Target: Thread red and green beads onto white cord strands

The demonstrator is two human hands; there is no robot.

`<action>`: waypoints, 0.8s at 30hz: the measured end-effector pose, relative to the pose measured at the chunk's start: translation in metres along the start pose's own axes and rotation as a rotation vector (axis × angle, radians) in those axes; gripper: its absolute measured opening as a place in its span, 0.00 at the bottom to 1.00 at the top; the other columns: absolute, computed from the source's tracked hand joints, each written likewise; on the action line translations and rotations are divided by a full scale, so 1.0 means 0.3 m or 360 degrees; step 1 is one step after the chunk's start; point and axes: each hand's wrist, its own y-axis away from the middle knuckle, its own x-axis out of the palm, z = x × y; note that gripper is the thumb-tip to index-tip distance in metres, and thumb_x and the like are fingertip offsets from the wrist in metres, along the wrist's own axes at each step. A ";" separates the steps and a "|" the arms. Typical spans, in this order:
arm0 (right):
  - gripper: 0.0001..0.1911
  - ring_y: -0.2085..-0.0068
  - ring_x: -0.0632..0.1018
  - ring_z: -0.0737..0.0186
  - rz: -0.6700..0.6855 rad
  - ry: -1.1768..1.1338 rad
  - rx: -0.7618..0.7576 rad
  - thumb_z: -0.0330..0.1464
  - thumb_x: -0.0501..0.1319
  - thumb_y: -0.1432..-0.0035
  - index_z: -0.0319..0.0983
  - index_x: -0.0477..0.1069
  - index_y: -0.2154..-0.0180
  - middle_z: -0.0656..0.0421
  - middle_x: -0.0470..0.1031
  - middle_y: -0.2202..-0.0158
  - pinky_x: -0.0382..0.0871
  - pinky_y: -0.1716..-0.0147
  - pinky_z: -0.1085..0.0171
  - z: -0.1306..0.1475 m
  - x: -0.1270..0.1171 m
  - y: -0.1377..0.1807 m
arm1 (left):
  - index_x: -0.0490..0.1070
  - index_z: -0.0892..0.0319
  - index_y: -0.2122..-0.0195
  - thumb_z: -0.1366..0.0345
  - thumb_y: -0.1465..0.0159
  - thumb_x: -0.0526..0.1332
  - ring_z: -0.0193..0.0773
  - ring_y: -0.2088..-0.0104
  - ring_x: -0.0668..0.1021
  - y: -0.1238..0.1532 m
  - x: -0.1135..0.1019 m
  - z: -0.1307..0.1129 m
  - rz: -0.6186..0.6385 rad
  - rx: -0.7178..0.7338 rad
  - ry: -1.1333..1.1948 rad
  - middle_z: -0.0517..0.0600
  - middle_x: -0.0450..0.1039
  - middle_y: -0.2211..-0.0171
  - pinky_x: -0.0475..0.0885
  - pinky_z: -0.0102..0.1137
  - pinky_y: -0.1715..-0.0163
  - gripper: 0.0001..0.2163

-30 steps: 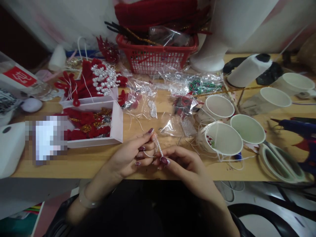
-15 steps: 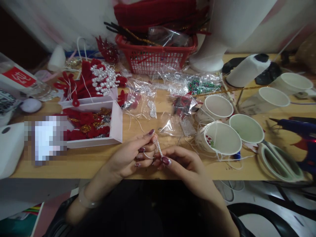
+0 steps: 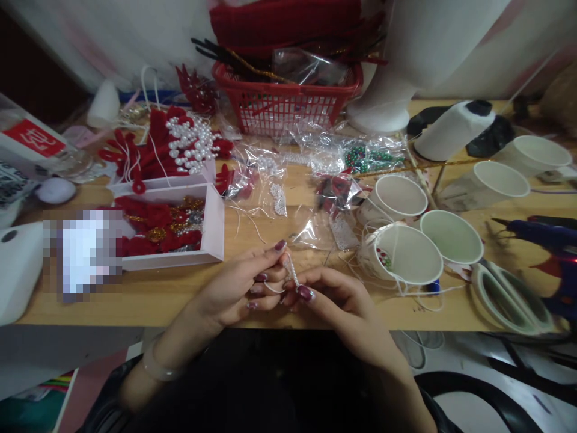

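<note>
Between my two hands runs a short string of small white beads [image 3: 293,270], just above the front edge of the wooden table. My left hand [image 3: 252,278] pinches its upper end between thumb and forefinger, and a loop of white thread [image 3: 273,288] hangs by the curled fingers. Thumb and forefinger of my right hand [image 3: 336,297] are closed on the lower end. Beyond the hands lie clear plastic bags [image 3: 311,227] and a small pile of white beads [image 3: 278,199].
A white box [image 3: 211,225] of red and gold trimmings stands left. Paper cups [image 3: 408,252], a green-handled pair of scissors [image 3: 511,297] and a blue glue gun [image 3: 536,231] are on the right. Behind stand a red basket [image 3: 279,108] and a thread cone [image 3: 453,129].
Both hands keep their pinch on the bead string. It has shifted very slightly to the right, along with the left fingertips; the whole view moves a little too.
</note>
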 end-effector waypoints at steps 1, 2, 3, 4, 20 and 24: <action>0.07 0.66 0.80 0.66 0.0003 0.0009 0.0004 0.37 0.65 0.38 0.41 0.80 0.63 0.60 0.82 0.69 0.76 0.61 0.66 0.000 0.000 0.001 | 0.63 0.60 0.73 0.61 0.32 0.59 0.21 0.87 0.46 0.000 0.000 0.001 0.0002 -0.0001 -0.0002 0.36 0.49 0.83 0.55 0.14 0.91 0.13; 0.07 0.66 0.80 0.66 0.0008 0.0010 0.0009 0.37 0.65 0.37 0.41 0.80 0.63 0.60 0.82 0.69 0.76 0.61 0.66 -0.001 -0.001 0.002 | 0.63 0.60 0.73 0.61 0.32 0.59 0.21 0.87 0.46 -0.001 0.000 0.002 0.0004 -0.0001 0.0000 0.37 0.49 0.83 0.55 0.14 0.91 0.13; 0.07 0.66 0.80 0.67 0.0011 0.0003 0.0013 0.36 0.64 0.37 0.41 0.80 0.63 0.60 0.82 0.68 0.76 0.61 0.67 -0.002 -0.001 0.003 | 0.63 0.60 0.72 0.61 0.32 0.59 0.21 0.87 0.46 -0.001 0.000 0.003 0.0007 0.0001 0.0006 0.37 0.49 0.82 0.55 0.14 0.91 0.12; 0.07 0.66 0.80 0.67 0.0015 -0.0011 0.0016 0.35 0.64 0.36 0.41 0.80 0.63 0.60 0.82 0.68 0.76 0.61 0.68 -0.004 -0.002 0.003 | 0.64 0.60 0.72 0.62 0.32 0.59 0.21 0.87 0.46 -0.001 0.000 0.004 0.0008 0.0002 0.0014 0.37 0.49 0.82 0.55 0.14 0.91 0.12; 0.05 0.67 0.80 0.71 0.0014 -0.0096 0.0033 0.33 0.65 0.37 0.43 0.80 0.65 0.62 0.82 0.70 0.75 0.62 0.72 0.008 0.001 0.002 | 0.66 0.60 0.71 0.62 0.33 0.60 0.21 0.86 0.47 0.002 -0.004 0.009 0.0056 -0.0015 0.0021 0.37 0.51 0.83 0.57 0.13 0.91 0.11; 0.04 0.67 0.80 0.71 0.0018 -0.0093 0.0023 0.32 0.65 0.37 0.42 0.80 0.64 0.63 0.82 0.69 0.75 0.62 0.73 0.008 0.001 -0.001 | 0.66 0.60 0.71 0.61 0.33 0.60 0.21 0.86 0.47 0.003 -0.003 0.009 0.0059 -0.0017 0.0015 0.37 0.51 0.83 0.56 0.13 0.91 0.11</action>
